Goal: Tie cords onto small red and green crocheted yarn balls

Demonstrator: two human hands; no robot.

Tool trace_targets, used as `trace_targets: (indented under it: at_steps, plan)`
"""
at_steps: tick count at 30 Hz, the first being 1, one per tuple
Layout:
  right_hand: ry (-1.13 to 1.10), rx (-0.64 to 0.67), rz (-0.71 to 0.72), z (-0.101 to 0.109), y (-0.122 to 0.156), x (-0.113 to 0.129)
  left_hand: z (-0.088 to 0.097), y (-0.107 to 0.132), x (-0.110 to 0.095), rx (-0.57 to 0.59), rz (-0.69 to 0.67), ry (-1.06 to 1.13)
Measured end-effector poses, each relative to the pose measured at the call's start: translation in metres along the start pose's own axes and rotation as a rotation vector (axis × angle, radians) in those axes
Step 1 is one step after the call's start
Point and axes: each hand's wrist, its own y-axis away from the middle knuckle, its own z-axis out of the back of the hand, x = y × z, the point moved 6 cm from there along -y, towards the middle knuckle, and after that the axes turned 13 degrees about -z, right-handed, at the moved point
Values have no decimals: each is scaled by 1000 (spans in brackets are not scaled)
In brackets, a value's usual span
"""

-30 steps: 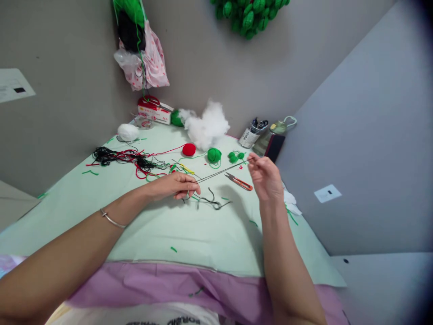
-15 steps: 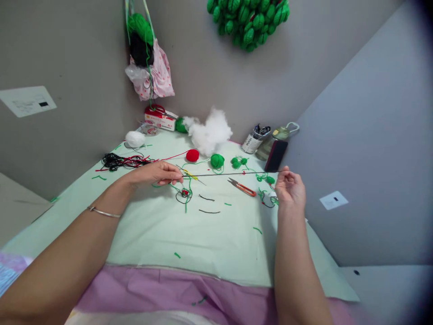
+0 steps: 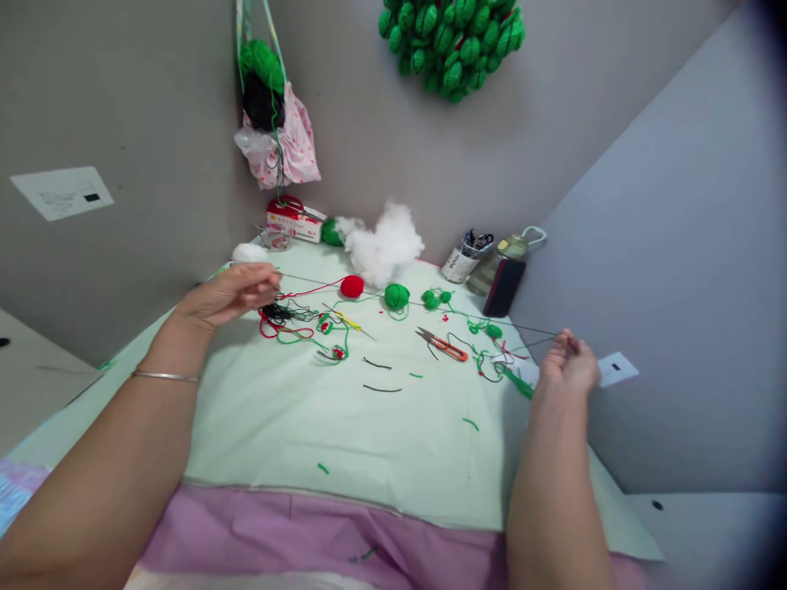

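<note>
A long black yarn [image 3: 516,326] is stretched above the table between my two hands. My left hand [image 3: 237,291] pinches one end at the left, above a tangle of black yarn [image 3: 279,311] with red strands. At the far right my right hand [image 3: 570,360] pinches the other end, and a loose tail hangs beside it. Between them on the table lie orange thread snips [image 3: 450,349], a yellow-handled crochet hook [image 3: 350,320], a red yarn ball [image 3: 352,286] and a green yarn ball [image 3: 397,297]. A small red and green crocheted piece [image 3: 338,352] lies near the hook.
White stuffing [image 3: 384,246] sits at the back. A pen cup [image 3: 460,264], a bottle [image 3: 483,274] and a phone [image 3: 505,287] stand back right. Red scissors [image 3: 286,203] rest on a box [image 3: 295,225]. Yarn snippets [image 3: 382,388] lie in front. A yarn bag [image 3: 283,147] hangs on the wall.
My hands have moved apart, left hand to the left and up, right hand to the right and down. The black yarn between them now spans a much longer stretch.
</note>
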Motion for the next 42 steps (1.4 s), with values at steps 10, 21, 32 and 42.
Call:
trace_targets:
  at_steps: [10, 21, 32, 42]
  plan:
    - [137, 32, -104, -19, 32, 19, 34, 4, -33, -49, -455, 503]
    - [1176, 646, 77, -99, 126, -21, -83, 19, 44, 693, 197, -391]
    - [958, 749, -65, -120, 159, -22, -93, 7, 70, 231, 96, -305]
    - [484, 1021, -371, -155, 275, -15, -147, 26, 93, 386, 138, -259]
